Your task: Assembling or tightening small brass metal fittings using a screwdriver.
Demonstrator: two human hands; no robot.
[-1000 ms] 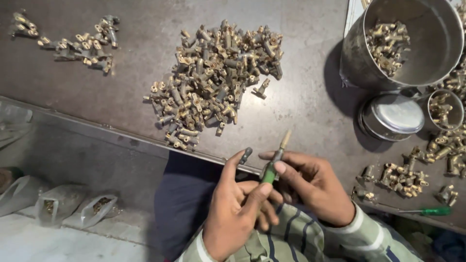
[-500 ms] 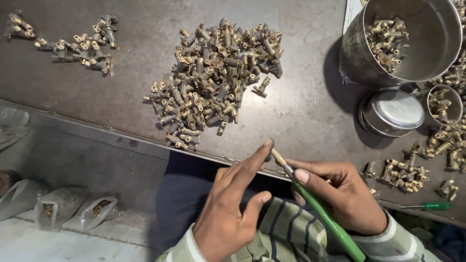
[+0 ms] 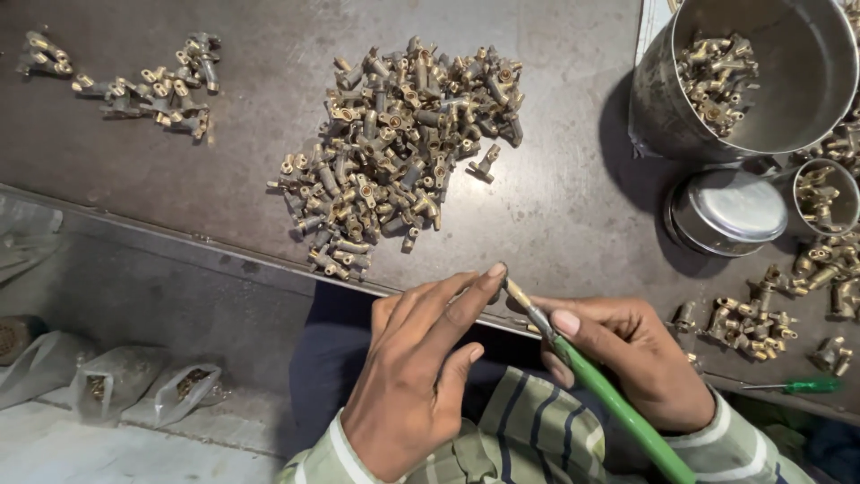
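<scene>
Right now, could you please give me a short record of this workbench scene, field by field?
Left hand: fingertips meet the tool's tip
Right hand: grips a green-handled tool
Bench: dark metal
Centre: large pile of brass fittings
Far left: small cluster of fittings
Upper right: steel pot holding fittings
Beside it: lidded steel tin
Right edge: green screwdriver

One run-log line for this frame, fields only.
left hand: fingertip on tool tip | right hand: holds green-handled tool | brass fittings pile: on table | steel pot: holds fittings
</scene>
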